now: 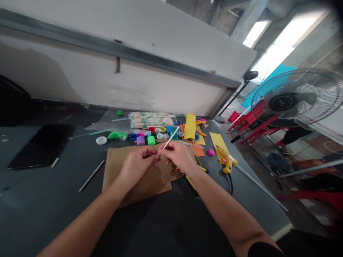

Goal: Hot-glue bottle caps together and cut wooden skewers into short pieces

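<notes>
A thin pale wooden stick (172, 137) slants up and to the right over a piece of brown cardboard (134, 194). My right hand (179, 155) is closed around its lower part, between thumb and fingers. My left hand (138, 164) is pinched at the bottom end of the stick, and the fingertips of both hands nearly touch. Partly under my right wrist lies a hand tool with yellow and black handles (189, 185); its head is mostly hidden. Another thin stick (92, 176) lies on the table, left of the cardboard.
Behind the cardboard are colourful bottle caps (140, 140) and a plastic-wrapped bundle of wooden sticks (151, 120). A yellow glue gun (227, 163) with a black cord rests on the right, near a pink ball (211, 152). A black phone (40, 146) lies left. A fan (284, 101) stands beyond the table.
</notes>
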Tool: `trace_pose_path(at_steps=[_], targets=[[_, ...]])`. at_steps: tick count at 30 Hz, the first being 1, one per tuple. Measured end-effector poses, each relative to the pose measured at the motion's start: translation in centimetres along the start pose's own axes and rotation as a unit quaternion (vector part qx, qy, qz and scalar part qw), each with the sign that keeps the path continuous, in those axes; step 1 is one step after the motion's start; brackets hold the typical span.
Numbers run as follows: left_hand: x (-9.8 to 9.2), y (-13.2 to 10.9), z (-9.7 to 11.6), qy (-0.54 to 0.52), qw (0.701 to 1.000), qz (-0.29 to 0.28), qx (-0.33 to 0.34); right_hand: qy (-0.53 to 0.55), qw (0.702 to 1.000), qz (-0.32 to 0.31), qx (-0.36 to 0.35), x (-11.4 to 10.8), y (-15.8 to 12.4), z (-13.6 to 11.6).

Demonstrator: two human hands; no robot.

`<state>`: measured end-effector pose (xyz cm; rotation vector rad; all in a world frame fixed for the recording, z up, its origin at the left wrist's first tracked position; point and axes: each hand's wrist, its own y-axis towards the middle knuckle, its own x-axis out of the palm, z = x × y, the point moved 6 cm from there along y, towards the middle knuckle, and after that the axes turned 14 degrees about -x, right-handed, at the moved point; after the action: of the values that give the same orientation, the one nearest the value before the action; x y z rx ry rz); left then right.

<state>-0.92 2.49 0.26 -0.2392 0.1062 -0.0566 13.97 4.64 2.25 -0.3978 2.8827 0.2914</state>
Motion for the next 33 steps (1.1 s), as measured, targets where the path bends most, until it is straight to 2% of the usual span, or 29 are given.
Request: trace_pose_path(at_steps=[2,4,6,9,11,14,19,22,24,27,30,33], targets=[[-1.5,0.2,0.4,0.012,0.999,0.051,0.007,-0.051,0.998,0.037,-0.019,-1.2,0.1,-0.3],[-2.9,0.4,0.6,0.021,0.997,0.079,-0.007,-0.115,0.992,0.046,-0.033,-1.8,0.2,-0.6],[-3.3,0.7,0.6,0.045,0.997,0.054,-0.024,-0.189,0.980,0.010,-0.053,-1.5,0.1,-0.8],[-2.5,1.0,0.4,0.105,0.994,-0.008,-0.018,-0.291,0.948,-0.071,-0.104,0.0,-0.1,-1.2],[-1.8,1.1,-0.1,0.141,0.989,-0.033,-0.007,-0.319,0.934,-0.097,-0.128,0.7,-0.3,-1.2],[-1.2,1.3,-1.1,0.161,0.986,-0.047,-0.001,-0.321,0.932,-0.107,-0.128,0.9,-0.4,-0.7],[-1.1,1.1,-1.1,0.170,0.985,-0.024,0.026,-0.296,0.939,-0.123,-0.126,0.6,-0.2,0.3],[-1.0,0.6,-0.1,0.161,0.985,0.016,0.064,-0.208,0.970,-0.101,-0.079,0.0,0.0,0.5],[-0.5,0.4,0.1,0.148,0.987,0.007,0.062,-0.134,0.986,-0.088,-0.034,-0.1,0.0,0.5],[0.9,0.3,-0.5,0.122,0.990,-0.059,0.025,-0.060,0.995,-0.075,-0.016,0.1,-0.1,0.1],[1.7,0.3,-1.3,0.015,0.991,-0.121,-0.050,-0.008,0.998,-0.068,-0.016,0.5,-0.1,0.1],[2.0,0.1,-1.9,-0.079,0.977,-0.146,-0.137,0.042,0.997,-0.060,-0.003,0.8,-0.1,0.7]])
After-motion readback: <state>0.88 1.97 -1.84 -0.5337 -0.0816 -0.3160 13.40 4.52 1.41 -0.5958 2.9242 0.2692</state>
